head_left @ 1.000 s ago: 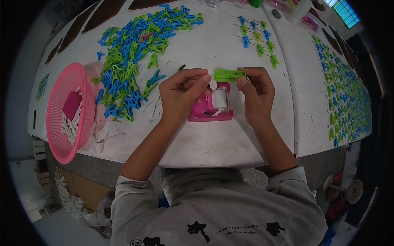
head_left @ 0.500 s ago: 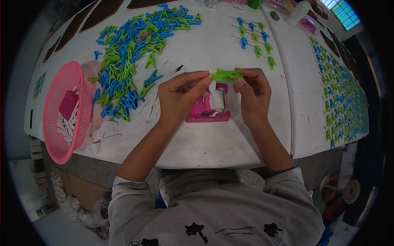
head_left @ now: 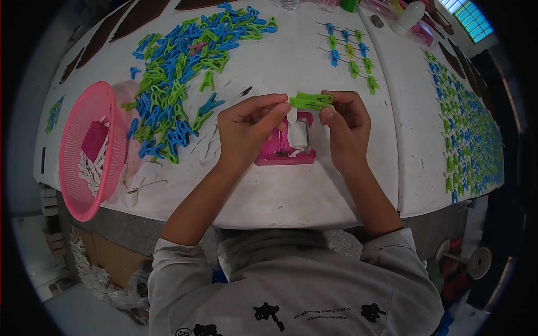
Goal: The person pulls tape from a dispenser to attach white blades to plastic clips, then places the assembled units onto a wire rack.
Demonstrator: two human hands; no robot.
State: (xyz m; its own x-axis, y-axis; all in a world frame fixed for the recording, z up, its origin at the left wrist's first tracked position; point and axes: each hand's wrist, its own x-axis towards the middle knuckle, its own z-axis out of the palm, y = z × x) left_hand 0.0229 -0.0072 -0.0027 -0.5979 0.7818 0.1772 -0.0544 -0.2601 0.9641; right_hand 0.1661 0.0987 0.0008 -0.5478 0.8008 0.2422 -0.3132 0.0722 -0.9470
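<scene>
A green clothespin [head_left: 311, 101] is held level between my two hands, above a pink holder [head_left: 284, 159] with a white roll [head_left: 298, 135]. My right hand [head_left: 348, 123] pinches its right end between thumb and fingers. At its left end, the closed fingertips of my left hand [head_left: 250, 126] meet the clothespin, and a small white strip [head_left: 292, 115] hangs down beside them. Whether the left fingers grip the strip, the clothespin or both is hard to tell.
Left of my hands lies a heap of blue and green clothespins [head_left: 176, 84], with a pink basket [head_left: 73, 151] of white pieces beyond it. Clothespins with thin stems [head_left: 350, 51] lie in rows at the upper right; many more [head_left: 465, 129] cover the far right.
The view has shifted very slightly. Both hands keep their hold around the clothespin, with no other clear movement.
</scene>
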